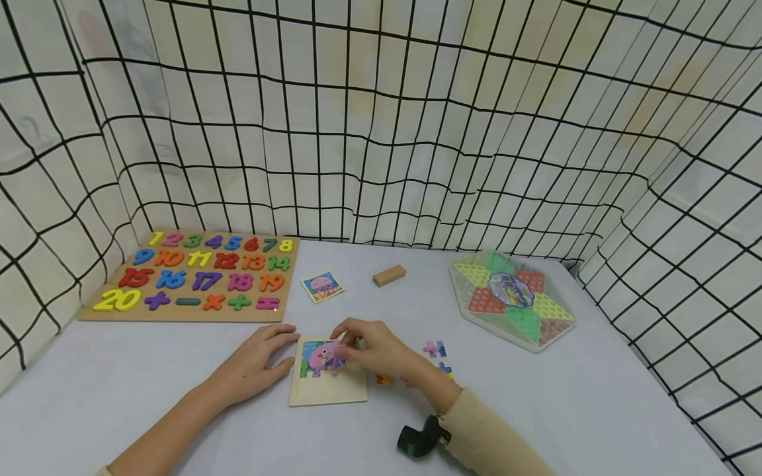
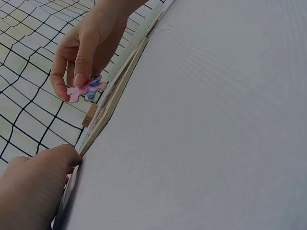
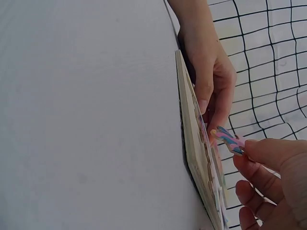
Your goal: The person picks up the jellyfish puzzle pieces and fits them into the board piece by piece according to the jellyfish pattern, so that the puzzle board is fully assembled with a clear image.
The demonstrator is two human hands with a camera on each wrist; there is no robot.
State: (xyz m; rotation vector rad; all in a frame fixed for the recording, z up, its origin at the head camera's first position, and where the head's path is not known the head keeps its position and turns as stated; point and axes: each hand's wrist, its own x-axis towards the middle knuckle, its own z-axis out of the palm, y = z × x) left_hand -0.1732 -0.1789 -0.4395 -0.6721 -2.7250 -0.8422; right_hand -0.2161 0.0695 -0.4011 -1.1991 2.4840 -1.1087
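Note:
A shallow wooden puzzle tray [image 1: 327,393] lies on the white table, its upper part filled with joined pieces of a pink cartoon picture [image 1: 321,357]. Between thumb and fingertips, my right hand [image 1: 378,347] pinches a pink and blue jigsaw piece [image 3: 229,140]. Both wrist views show this piece [image 2: 88,89] held just above the tray. My left hand [image 1: 256,363] rests on the table with its fingers loosely extended at the tray's left edge. Loose jigsaw pieces [image 1: 434,348] lie right of the tray, some partly hidden by my right hand and forearm.
A wooden number board [image 1: 190,311] stands back left. Behind the tray lie a small picture card [image 1: 322,286] and a wooden block [image 1: 389,275]. A hexagonal star-patterned game board [image 1: 513,301] lies at right. A black object [image 1: 419,437] is by my right sleeve. Black-lined netting [image 1: 381,158] surrounds the table.

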